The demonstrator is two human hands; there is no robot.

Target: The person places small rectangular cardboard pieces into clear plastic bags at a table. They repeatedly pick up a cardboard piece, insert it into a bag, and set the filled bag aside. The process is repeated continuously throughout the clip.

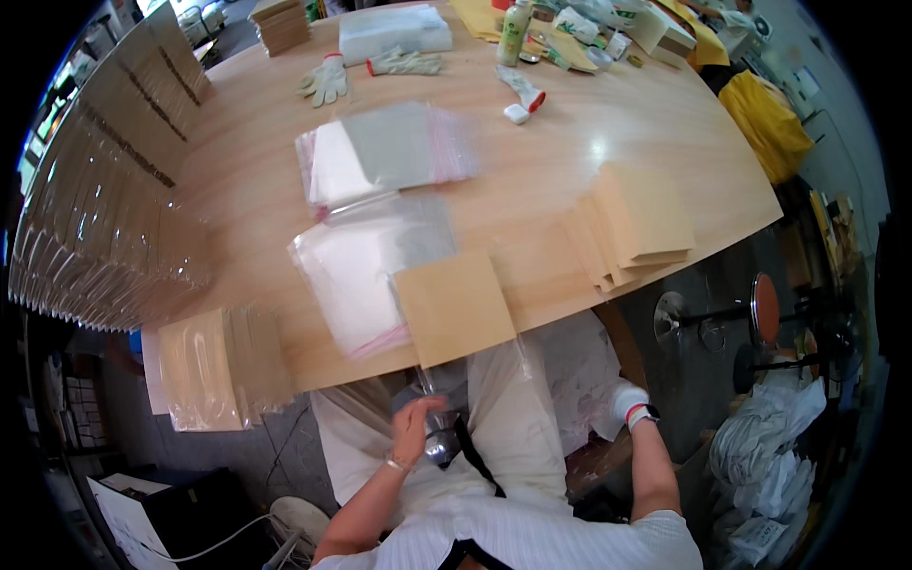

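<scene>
One tan panel [454,309] near left hand [414,427]

This looks like a packing workshop: the tabletop [532,199] carries film-wrapped cardboard stacks [104,214] along its left, clear plastic bags [404,147] mid-surface, brown cardboard sheets [651,214] right.

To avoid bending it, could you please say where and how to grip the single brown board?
Probably pinch the single brown board by its near edge, from the wearer's side, thumb on top: it lies flat, that edge roughly along the table rim.
</scene>
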